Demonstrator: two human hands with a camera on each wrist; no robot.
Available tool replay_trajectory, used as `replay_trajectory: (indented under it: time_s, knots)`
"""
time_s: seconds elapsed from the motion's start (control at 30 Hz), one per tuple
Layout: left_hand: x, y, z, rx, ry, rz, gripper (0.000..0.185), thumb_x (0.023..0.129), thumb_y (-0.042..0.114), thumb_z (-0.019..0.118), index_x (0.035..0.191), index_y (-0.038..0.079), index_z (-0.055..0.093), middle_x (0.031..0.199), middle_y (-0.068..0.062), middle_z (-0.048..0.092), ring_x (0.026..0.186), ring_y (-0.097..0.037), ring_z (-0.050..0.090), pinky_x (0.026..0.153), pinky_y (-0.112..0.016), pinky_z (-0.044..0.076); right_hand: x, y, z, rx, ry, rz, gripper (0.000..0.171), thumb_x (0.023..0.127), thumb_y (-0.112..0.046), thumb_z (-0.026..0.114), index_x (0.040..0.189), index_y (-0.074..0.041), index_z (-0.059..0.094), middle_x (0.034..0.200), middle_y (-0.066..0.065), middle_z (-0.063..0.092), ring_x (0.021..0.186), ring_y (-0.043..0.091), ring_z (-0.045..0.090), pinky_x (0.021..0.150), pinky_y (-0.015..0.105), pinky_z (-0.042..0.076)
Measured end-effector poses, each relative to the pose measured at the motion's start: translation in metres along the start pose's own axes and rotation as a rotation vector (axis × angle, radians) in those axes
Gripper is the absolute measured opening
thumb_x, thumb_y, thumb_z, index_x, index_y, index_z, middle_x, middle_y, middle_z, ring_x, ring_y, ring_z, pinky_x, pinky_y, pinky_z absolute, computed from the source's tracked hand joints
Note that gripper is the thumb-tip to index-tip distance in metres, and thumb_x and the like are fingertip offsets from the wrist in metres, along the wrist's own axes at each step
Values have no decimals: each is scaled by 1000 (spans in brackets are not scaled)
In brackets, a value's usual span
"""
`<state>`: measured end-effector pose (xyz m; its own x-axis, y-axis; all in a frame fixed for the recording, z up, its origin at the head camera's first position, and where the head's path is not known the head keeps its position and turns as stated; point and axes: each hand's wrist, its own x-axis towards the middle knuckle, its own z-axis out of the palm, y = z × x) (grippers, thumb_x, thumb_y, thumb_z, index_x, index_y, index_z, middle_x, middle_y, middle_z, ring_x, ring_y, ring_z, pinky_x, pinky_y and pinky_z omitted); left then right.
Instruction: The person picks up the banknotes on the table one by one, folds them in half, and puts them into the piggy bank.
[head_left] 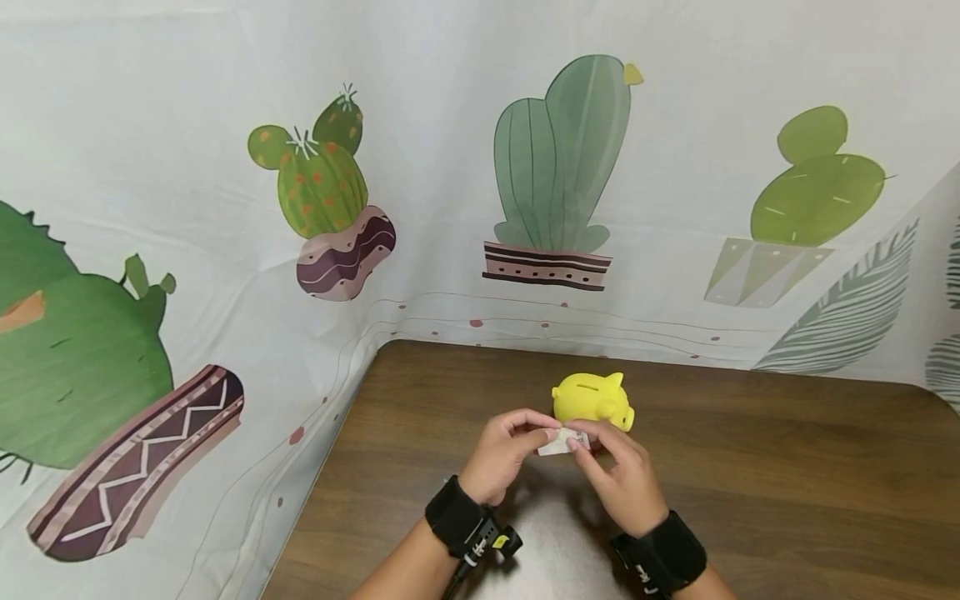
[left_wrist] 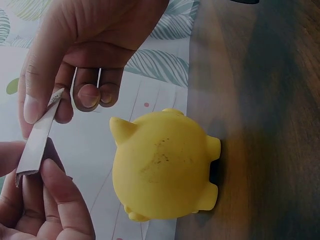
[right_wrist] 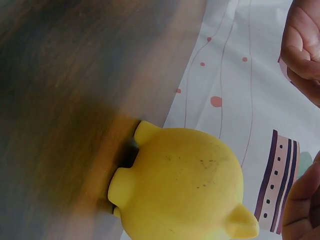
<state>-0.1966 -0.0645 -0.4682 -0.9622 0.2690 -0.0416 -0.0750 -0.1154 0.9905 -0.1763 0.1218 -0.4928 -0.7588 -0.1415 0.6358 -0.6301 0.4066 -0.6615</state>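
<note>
Folded paper slip: pinched by left hand and right hand fingertips, just near of yellow piggy bank on wooden table.

soft even light; head view bends at edges; wrist views dim, table blurred

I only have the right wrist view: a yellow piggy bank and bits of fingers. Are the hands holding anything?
Observer: Yes. The left hand and the right hand both pinch a pale folded slip.
Operator: Where is it relative to the pig?
Observer: In the head view it is just in front of the piggy bank, on the person's side. The left wrist view shows a gap between them.
Operator: Any slot visible?
Observer: Yes, a dark slot on its back.
</note>
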Motion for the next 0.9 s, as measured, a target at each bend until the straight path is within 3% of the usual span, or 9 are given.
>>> replay_trajectory:
  time_s: [0.53, 0.9]
  knots:
    - [-1, 1, -2, -24, 4, -5, 25, 91, 8, 66, 110, -9, 68, 88, 6, 69, 83, -9, 61, 76, -23, 47, 2, 5, 0, -29, -64, -84, 42, 81, 5, 79, 119, -11, 68, 114, 3, 66, 102, 9, 61, 83, 13, 52]
    - [-1, -2, 1, -26, -17, -22, 26, 92, 9, 65, 109, -11, 67, 89, 7, 69, 82, -9, 59, 78, -26, 48, 3, 7, -3, -39, -52, -146, 39, 78, 7, 80, 111, -10, 70, 105, 1, 69, 96, 10, 63, 90, 9, 48]
